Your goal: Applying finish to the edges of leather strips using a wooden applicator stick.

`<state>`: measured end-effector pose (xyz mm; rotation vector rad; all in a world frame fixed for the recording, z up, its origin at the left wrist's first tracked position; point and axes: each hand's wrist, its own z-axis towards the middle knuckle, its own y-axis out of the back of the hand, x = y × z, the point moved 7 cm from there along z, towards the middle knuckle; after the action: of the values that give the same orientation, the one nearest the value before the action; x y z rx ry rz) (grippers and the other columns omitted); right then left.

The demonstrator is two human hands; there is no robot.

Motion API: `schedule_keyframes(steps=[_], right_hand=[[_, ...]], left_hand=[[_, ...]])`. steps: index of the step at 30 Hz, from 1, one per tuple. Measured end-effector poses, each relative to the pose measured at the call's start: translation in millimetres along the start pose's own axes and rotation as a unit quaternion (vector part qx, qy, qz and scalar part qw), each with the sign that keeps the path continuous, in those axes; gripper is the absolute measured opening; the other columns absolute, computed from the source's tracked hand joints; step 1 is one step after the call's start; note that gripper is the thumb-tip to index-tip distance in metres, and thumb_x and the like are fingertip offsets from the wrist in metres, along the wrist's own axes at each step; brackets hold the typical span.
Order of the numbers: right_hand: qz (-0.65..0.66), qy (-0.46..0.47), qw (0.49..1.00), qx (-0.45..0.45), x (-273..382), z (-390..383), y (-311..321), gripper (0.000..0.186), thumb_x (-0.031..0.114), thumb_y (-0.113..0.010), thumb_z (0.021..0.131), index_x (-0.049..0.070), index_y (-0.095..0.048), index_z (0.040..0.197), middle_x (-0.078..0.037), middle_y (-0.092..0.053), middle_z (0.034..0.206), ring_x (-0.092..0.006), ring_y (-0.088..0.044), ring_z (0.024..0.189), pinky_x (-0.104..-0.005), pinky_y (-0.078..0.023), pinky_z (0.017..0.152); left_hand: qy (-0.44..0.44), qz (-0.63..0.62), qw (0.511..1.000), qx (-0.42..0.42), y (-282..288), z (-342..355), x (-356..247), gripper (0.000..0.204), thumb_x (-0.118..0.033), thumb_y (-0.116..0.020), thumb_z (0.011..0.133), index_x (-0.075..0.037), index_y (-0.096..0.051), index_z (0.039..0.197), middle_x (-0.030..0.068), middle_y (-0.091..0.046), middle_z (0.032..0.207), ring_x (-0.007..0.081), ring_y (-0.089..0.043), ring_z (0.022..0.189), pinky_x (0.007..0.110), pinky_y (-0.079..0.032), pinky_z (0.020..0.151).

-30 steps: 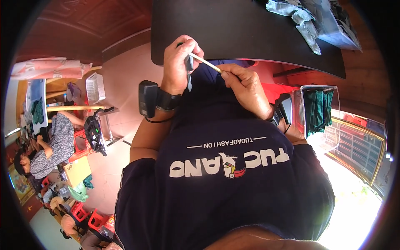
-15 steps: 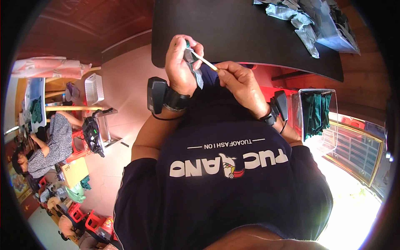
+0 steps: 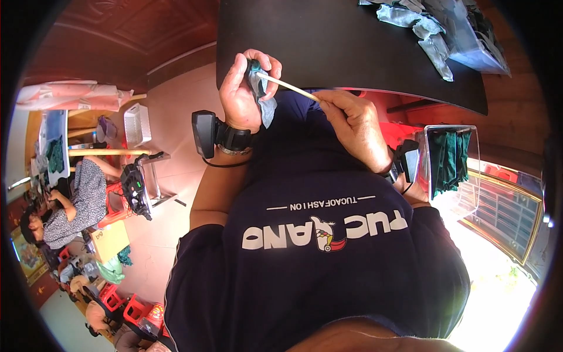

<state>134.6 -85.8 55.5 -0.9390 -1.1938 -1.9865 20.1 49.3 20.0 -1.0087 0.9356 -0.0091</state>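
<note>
My left hand (image 3: pixel 239 104) is raised near the table edge, its fingers curled round a small strip of cloth, pale grey-blue (image 3: pixel 267 110) with a dark green part (image 3: pixel 253 66) at the top. The pale end of the strip hangs down past the palm. A thin, pale stick (image 3: pixel 288 87) slants between my two hands. Closed in a pinch, my right hand (image 3: pixel 355 122) grips the stick's lower right end. Its other end meets the cloth in my left hand; whether it goes inside the cloth I cannot tell.
A black table (image 3: pixel 316 44) lies ahead. A clear bin (image 3: pixel 478 53) with grey cloth strips stands at its far right. Right of me, a clear container (image 3: pixel 474 199) holds dark green cloth. At left another person (image 3: pixel 76 205) sits near a white basket (image 3: pixel 137 125).
My hands have moved apart, the left one leftward and the right one rightward and slightly down. More of the stick now shows between them, and the cloth's green part is more visible.
</note>
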Motion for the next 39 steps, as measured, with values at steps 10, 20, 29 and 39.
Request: schedule_keyframes(steps=[10, 20, 29, 39], right_hand=[[0.008, -0.03, 0.999, -0.006, -3, -4, -4, 0.015, 0.003, -0.055, 0.086, 0.001, -0.063, 0.099, -0.013, -0.064, 0.08, -0.0193, -0.061, 0.065, -0.0276, -0.047, 0.059], [0.203, -0.133, 0.969, 0.043, -21, -11, -23, 0.015, 0.01, -0.053, 0.092, 0.001, -0.061, 0.1, 0.001, -0.052, 0.068, -0.0052, -0.046, 0.06, -0.0215, -0.04, 0.053], [0.076, -0.091, 0.993, 0.013, -18, 1, -6, 0.012, 0.009, -0.058, 0.087, 0.001, -0.062, 0.095, -0.004, -0.053, 0.06, -0.01, -0.049, 0.053, -0.0249, -0.041, 0.051], [0.024, -0.051, 0.998, 0.009, -8, 2, 1, 0.011, 0.008, -0.061, 0.084, 0.001, -0.063, 0.092, -0.01, -0.058, 0.066, -0.0148, -0.055, 0.055, -0.0274, -0.043, 0.052]], left_hand=[[-0.013, 0.085, 0.996, 0.003, -13, -2, 2, 0.041, -0.036, -0.033, 0.095, -0.001, -0.051, 0.082, 0.0146, -0.056, 0.074, 0.0097, -0.041, 0.049, 0.021, -0.032, 0.047], [0.026, 0.094, 0.993, 0.069, -32, -2, 19, 0.054, -0.051, -0.029, 0.093, -0.003, -0.05, 0.079, 0.0095, -0.05, 0.062, 0.0098, -0.036, 0.047, 0.023, -0.029, 0.05], [-0.004, 0.006, 0.999, -0.047, -9, 0, 7, 0.038, -0.037, -0.036, 0.095, -0.004, -0.049, 0.082, 0.0151, -0.055, 0.072, 0.0113, -0.039, 0.046, 0.022, -0.03, 0.044], [0.01, 0.03, 0.997, -0.074, 0, -1, 3, 0.039, -0.038, -0.037, 0.095, -0.004, -0.05, 0.078, 0.0143, -0.054, 0.068, 0.0116, -0.039, 0.044, 0.022, -0.029, 0.042]])
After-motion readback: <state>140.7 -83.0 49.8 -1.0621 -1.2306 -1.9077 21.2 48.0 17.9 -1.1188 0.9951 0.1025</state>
